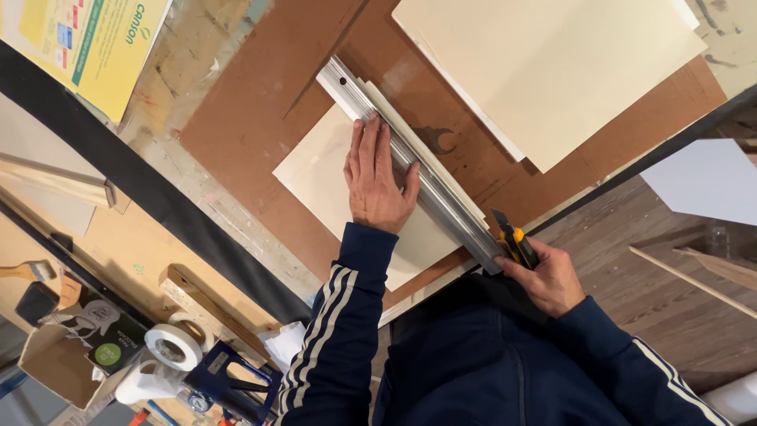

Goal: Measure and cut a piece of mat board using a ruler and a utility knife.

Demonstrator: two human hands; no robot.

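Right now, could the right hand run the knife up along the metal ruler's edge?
Probably yes: the right hand holds the utility knife at the metal ruler, and the left hand lies on the other side.

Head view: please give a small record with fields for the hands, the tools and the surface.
left hand: flat, pressing the metal ruler onto a cream sheet
right hand: holds a yellow and black utility knife at the ruler's near end
surface: brown cutting board
nearby: stack of cream sheets, tape roll

Tape roll (175, 345) lower left, beside brush (24, 271); yellow paper pad (91, 43) top left; cream sheet stack (544, 67) top right.
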